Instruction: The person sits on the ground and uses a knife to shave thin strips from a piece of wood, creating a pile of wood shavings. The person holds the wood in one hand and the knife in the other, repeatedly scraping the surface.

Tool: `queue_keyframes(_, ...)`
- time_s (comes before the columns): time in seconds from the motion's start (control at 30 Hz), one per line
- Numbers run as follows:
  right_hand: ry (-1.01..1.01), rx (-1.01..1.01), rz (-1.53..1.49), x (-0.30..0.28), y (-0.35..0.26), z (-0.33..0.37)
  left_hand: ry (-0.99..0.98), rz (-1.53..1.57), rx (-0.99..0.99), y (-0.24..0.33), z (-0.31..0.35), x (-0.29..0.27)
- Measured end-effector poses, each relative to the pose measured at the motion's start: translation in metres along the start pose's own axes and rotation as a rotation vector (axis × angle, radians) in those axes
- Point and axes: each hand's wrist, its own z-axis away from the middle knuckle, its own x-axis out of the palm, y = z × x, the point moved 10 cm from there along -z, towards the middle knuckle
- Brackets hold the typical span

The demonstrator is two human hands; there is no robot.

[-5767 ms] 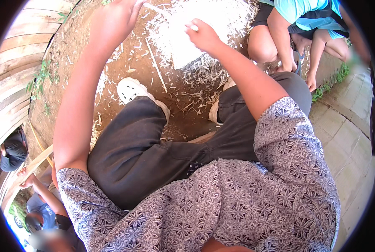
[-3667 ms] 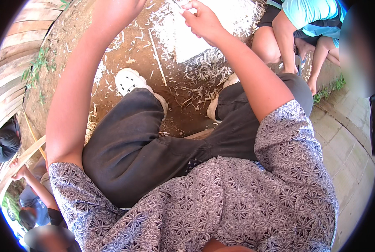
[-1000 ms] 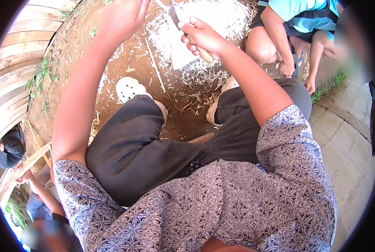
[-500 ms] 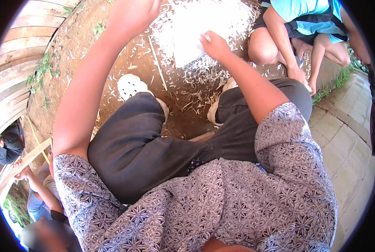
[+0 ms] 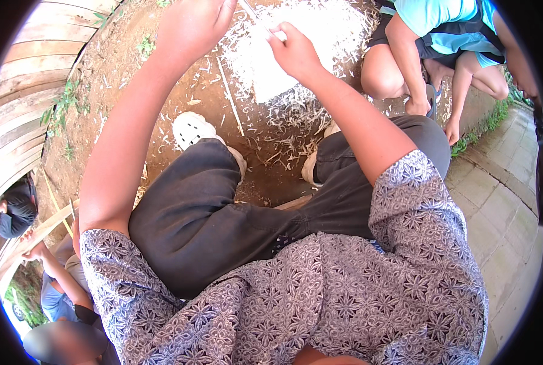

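My left hand (image 5: 201, 24) is at the top edge, its fingers curled and partly cut off by the frame. What it holds cannot be made out. Just right of it my right hand (image 5: 294, 50) is closed in a pinch, thumb and forefinger toward the left hand. A thin pale strip (image 5: 248, 10) slants from the top edge toward its fingertips; glare washes out its end. Below both hands lies a heap of curled pale shavings (image 5: 293, 103), around an overexposed white patch (image 5: 277, 73) whose kind I cannot tell.
A long thin stick (image 5: 230, 97) lies on the brown soil near my white clog (image 5: 192, 129). At right a person in a turquoise shirt (image 5: 448, 18) squats beside paving (image 5: 497, 182). Wooden boards (image 5: 28, 79) line the left. Another person (image 5: 61, 274) sits lower left.
My right hand has moved up and left, closer to my left hand. The left hand has shifted slightly. The thin strip between them shows more clearly now.
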Motion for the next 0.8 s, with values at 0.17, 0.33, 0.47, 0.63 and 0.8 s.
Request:
queue_keyframes(0.17,-0.114,0.215,0.088,-0.006,0.068,0.013,0.002,0.000,-0.034,-0.018,0.003,0.003)
queue_keyframes(0.33,-0.096,0.073,-0.309,-0.008,-0.028,0.001,-0.022,-0.016,-0.090,-0.017,0.006,0.002)
queue_keyframes(0.47,-0.069,-0.020,-0.149,0.002,-0.027,0.001,0.066,0.035,0.020,-0.009,0.004,0.000)
queue_keyframes(0.63,-0.157,0.063,-0.094,0.004,-0.007,0.000,0.067,0.067,0.044,-0.012,0.007,-0.004)
queue_keyframes(0.8,-0.075,0.042,0.072,-0.001,0.074,0.016,0.085,0.124,-0.041,-0.026,0.001,-0.004)
